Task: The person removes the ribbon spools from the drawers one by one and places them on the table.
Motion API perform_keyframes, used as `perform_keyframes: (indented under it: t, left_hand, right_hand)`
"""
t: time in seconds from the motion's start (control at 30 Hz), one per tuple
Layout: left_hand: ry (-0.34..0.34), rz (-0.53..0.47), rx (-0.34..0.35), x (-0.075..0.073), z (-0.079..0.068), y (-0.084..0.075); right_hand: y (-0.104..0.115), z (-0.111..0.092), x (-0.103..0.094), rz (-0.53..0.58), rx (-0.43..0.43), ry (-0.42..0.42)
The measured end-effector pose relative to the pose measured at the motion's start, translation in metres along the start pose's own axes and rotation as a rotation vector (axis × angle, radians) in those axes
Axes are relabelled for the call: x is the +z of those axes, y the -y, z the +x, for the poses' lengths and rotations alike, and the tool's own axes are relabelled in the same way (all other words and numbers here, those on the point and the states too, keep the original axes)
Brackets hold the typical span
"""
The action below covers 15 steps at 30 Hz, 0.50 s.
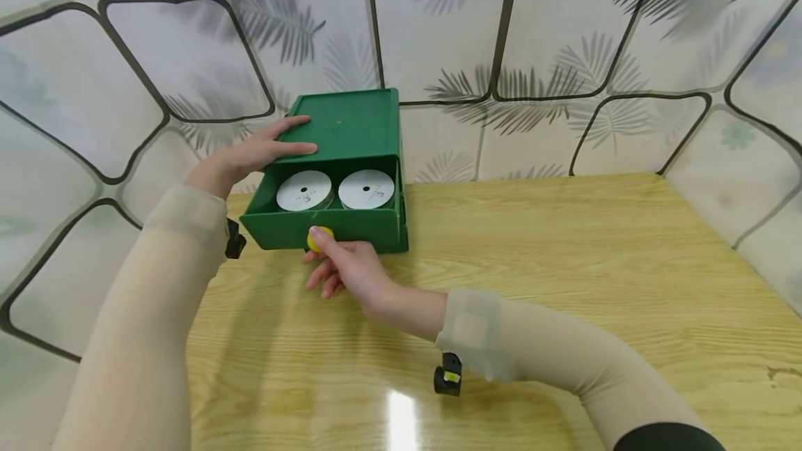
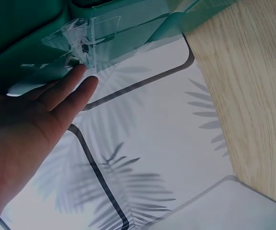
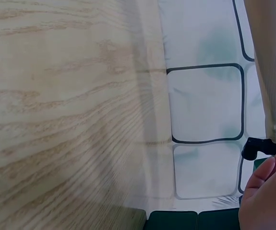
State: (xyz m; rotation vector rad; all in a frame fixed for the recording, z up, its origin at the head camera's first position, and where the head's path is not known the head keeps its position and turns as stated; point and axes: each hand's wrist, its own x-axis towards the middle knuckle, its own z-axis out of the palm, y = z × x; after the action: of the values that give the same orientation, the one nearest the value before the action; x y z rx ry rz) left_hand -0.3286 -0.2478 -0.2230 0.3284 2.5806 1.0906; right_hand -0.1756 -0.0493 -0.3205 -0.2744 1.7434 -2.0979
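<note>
A green box (image 1: 341,124) stands against the back wall with its drawer (image 1: 276,230) pulled partway out. Side by side in the drawer lie two round white discs, the left disc (image 1: 293,193) and the right disc (image 1: 378,193), each with a small dark centre hole and faint marks. My right hand (image 1: 360,271) pinches the yellow knob (image 1: 311,243) on the drawer's front, thumb on top. On the box's upper left edge rests my left hand (image 1: 241,157), fingers extended. In the left wrist view the left hand (image 2: 22,124) lies along the box's side, beside clear tape (image 2: 82,40).
The wood-grain table (image 1: 532,249) stretches right and forward of the box. Behind and to both sides rises a patterned wall covering (image 1: 438,40) with leaf prints. A small black camera (image 1: 447,378) hangs under the right wrist, another camera (image 1: 234,239) at the left wrist.
</note>
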Motion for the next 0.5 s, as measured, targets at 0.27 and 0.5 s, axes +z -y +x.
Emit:
perform_keyframes:
  t: [0.27, 0.5]
  left_hand:
    - [-0.002, -0.008, -0.001, 0.000, 0.001, 0.001]
    - [-0.007, -0.004, 0.003, 0.000, 0.001, 0.002]
  right_hand:
    - [-0.003, -0.008, 0.006, 0.017, 0.012, -0.004]
    - [-0.006, -0.016, 0.010, 0.020, 0.017, -0.012]
